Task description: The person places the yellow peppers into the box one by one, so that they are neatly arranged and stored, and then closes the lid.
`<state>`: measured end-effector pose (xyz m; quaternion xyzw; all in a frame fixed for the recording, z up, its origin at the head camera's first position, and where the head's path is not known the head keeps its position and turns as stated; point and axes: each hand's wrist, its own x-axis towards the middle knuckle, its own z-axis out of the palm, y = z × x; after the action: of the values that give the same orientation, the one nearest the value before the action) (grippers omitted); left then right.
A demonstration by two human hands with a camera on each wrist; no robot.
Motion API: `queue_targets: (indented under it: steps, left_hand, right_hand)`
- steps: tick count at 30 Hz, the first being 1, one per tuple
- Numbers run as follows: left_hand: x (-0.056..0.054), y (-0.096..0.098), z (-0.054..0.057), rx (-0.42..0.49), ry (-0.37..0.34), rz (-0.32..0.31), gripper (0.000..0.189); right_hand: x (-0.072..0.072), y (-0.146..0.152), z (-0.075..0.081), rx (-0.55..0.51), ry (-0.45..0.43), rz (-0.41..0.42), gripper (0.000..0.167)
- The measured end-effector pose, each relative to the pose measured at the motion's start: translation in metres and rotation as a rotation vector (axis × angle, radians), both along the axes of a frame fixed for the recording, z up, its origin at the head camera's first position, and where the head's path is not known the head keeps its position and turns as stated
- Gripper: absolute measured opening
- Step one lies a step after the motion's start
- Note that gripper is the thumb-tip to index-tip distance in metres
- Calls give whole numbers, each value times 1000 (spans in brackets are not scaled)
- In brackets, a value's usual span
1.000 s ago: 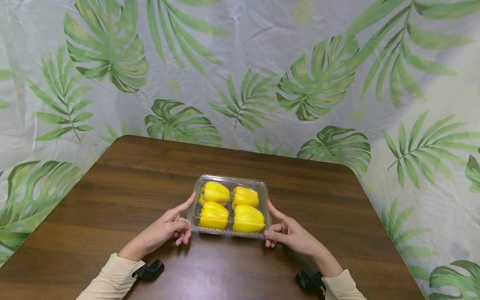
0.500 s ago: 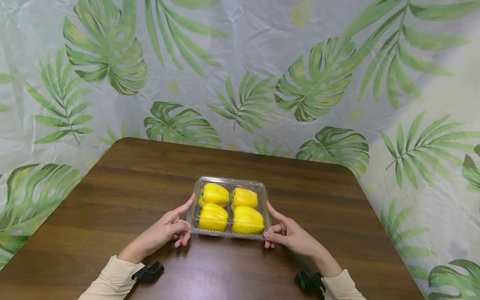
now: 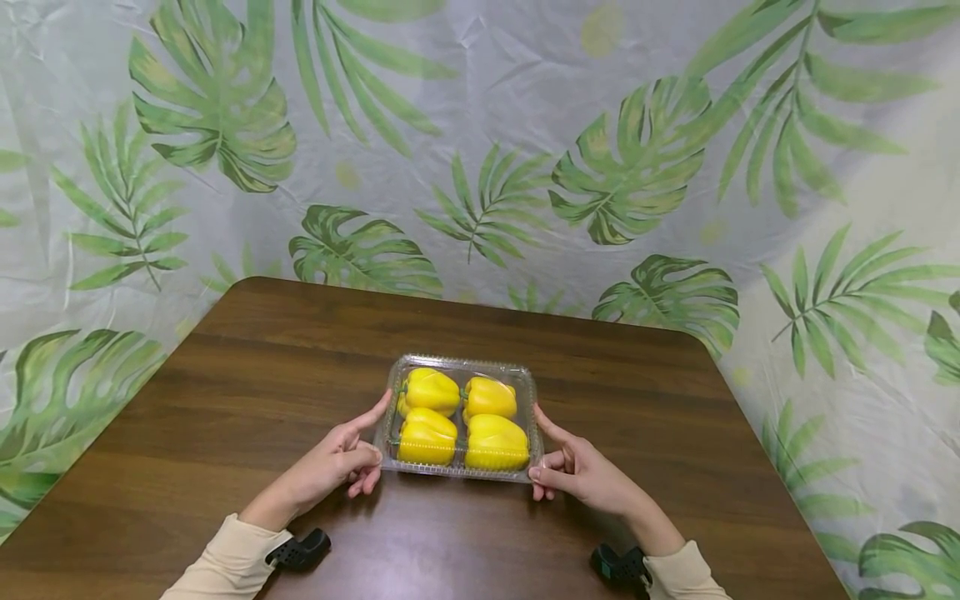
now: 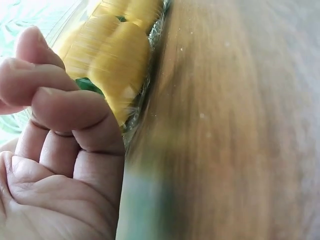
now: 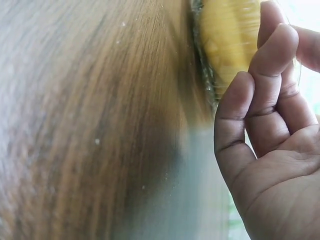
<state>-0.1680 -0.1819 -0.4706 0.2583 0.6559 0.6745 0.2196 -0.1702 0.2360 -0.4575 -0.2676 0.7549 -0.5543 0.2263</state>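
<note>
A clear plastic clamshell box (image 3: 462, 364) with several yellow bell peppers (image 3: 497, 442) inside lies closed on the wooden table. At its near left corner my left hand (image 3: 327, 461) pinches the rim, thumb on the corner and index finger stretched along the side. My right hand (image 3: 590, 473) mirrors this at the near right corner, its index finger along the right side. The left wrist view shows curled fingers (image 4: 75, 112) beside the box, partly covering a pepper (image 4: 120, 60). Curled fingers (image 5: 265, 75) also stand close to the box in the right wrist view.
The dark brown table (image 3: 450, 542) has rounded far corners. Behind it hangs a pale cloth (image 3: 495, 83) printed with green leaves. Both wrists carry black devices (image 3: 300, 550) over cream sleeves.
</note>
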Motion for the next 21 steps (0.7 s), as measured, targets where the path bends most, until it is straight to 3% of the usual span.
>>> queue_targets:
  steps: [21]
  left_hand:
    - [-1, -1, 0, -12, -58, 12, 86]
  right_hand:
    - [-4, 2, -2, 12, 1, -14, 93]
